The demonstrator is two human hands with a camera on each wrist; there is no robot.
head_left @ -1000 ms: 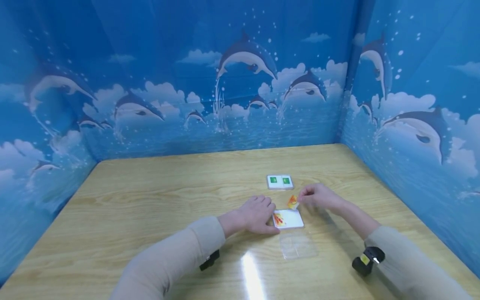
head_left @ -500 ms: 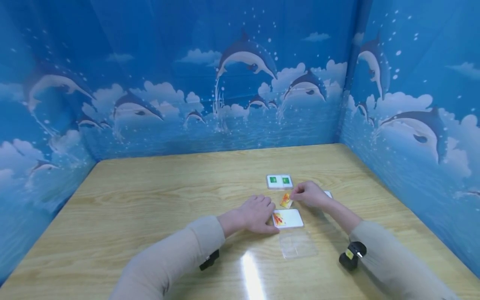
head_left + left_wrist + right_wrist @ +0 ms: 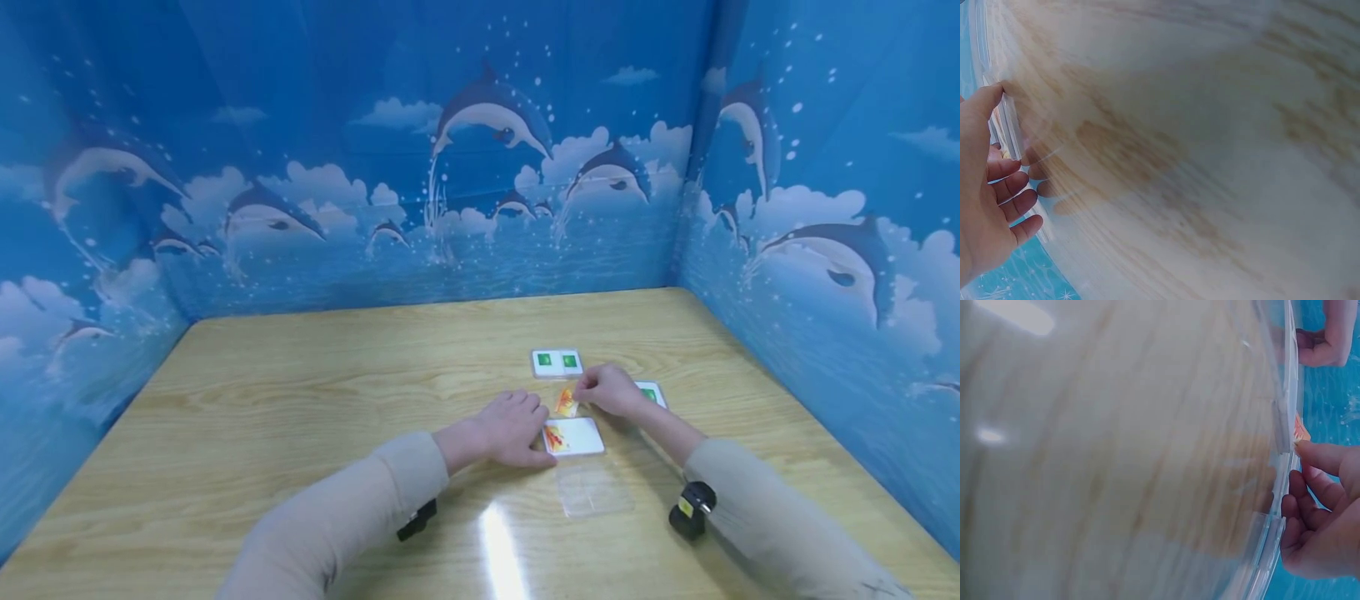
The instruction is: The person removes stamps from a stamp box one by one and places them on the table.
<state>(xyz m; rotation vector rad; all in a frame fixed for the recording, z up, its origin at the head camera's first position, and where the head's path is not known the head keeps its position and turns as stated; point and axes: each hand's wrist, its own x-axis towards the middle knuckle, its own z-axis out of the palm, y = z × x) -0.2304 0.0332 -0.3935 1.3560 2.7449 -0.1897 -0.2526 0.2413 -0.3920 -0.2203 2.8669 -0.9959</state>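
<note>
A small orange-and-yellow picture card (image 3: 566,403) is pinched between the thumb and fingertips of my right hand (image 3: 609,390). It hangs tilted just above the far edge of a flat white case (image 3: 581,437). The case carries a similar orange picture on its left part, and its right part is plain white. My left hand (image 3: 517,429) lies at the case's left side. In the left wrist view, the thumb and index finger of that hand (image 3: 997,181) hold opposite edges of the case (image 3: 1012,130). The right wrist view shows the card's orange corner (image 3: 1300,428) beyond the right thumb.
A flat case with two green squares (image 3: 557,363) lies farther back. Another white case with green (image 3: 651,393) is partly hidden behind the right hand. A clear plastic lid (image 3: 595,490) lies nearer on the wooden table (image 3: 337,375). Blue dolphin curtains (image 3: 375,167) enclose the table.
My right hand has moved left with the orange card, bringing it over the space behind the white case. The green-marked case on the right has come into view. My left hand has stayed put.
</note>
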